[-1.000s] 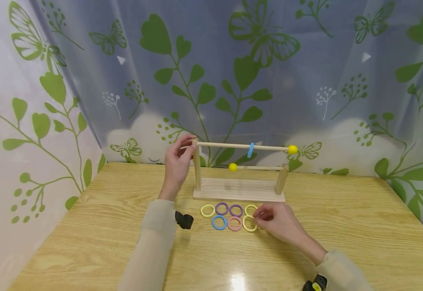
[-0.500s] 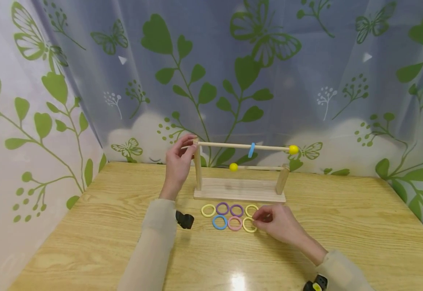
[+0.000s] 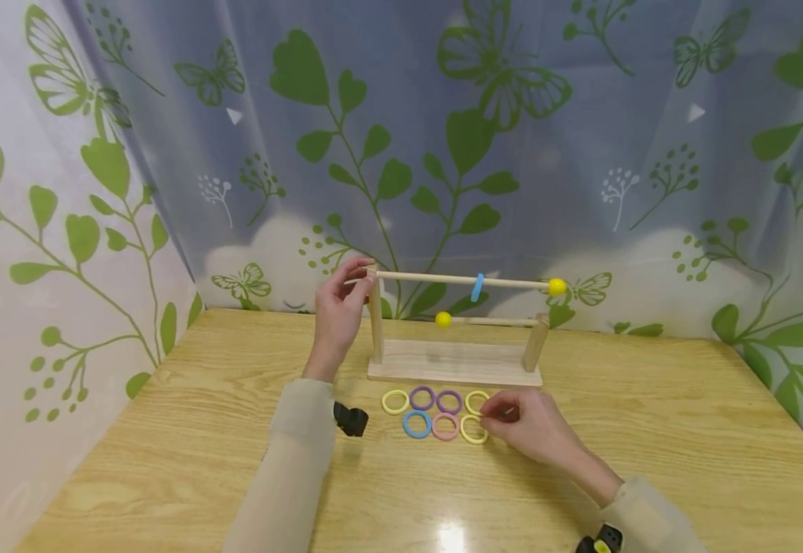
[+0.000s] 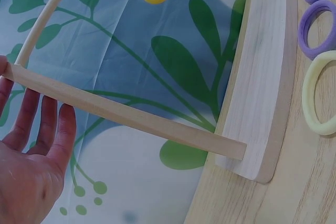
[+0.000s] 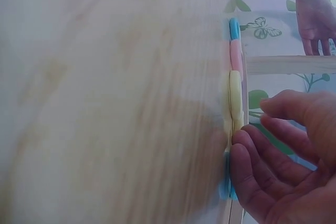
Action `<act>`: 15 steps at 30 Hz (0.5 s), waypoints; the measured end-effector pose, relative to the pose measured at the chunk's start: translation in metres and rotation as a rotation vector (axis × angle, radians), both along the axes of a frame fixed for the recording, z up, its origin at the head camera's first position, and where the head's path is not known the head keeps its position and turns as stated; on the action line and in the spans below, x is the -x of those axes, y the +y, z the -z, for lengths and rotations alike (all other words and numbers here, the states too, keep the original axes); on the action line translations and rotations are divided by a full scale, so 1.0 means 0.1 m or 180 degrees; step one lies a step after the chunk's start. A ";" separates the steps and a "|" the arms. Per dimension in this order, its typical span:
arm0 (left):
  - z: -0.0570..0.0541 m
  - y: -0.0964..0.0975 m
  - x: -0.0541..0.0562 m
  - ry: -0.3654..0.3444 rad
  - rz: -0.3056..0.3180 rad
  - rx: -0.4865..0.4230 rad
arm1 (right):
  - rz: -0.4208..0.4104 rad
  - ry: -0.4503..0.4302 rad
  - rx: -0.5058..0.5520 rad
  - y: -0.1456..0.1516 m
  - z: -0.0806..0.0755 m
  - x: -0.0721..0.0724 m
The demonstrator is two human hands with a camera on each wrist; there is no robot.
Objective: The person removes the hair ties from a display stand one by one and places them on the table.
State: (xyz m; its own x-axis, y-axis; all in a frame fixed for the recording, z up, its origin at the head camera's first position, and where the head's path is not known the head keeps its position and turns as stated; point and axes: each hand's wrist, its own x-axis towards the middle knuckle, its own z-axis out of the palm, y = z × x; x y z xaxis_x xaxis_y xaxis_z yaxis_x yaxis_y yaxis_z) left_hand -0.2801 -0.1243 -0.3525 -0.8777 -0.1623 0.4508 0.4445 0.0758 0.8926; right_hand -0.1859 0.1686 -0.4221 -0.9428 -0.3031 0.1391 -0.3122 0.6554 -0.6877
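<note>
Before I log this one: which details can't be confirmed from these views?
- Right hand: head view, its own fingers hide whether it pinches a yellow ring.
- Right wrist view: blurred; rings edge-on.
- Left hand: head view too small to show its hold on the upper rod; the left wrist view's edge cuts it off.
</note>
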 end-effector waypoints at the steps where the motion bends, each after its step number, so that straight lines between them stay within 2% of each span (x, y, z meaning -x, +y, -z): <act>1: 0.00 0.00 0.00 -0.0006 -0.0001 0.0004 | 0.0024 -0.0005 0.0001 0.00 0.00 0.00; 10: -0.03 0.01 -0.03 -0.0061 0.0018 0.0013 | 0.0195 -0.0046 0.0058 0.03 -0.03 0.02; 11: 0.00 0.00 0.00 -0.0058 0.0013 0.0015 | 0.0205 -0.0046 0.0077 0.04 -0.03 0.02; 15: -0.02 0.00 0.00 -0.0156 0.0008 0.0039 | 0.0249 0.0016 0.0174 0.06 -0.04 0.03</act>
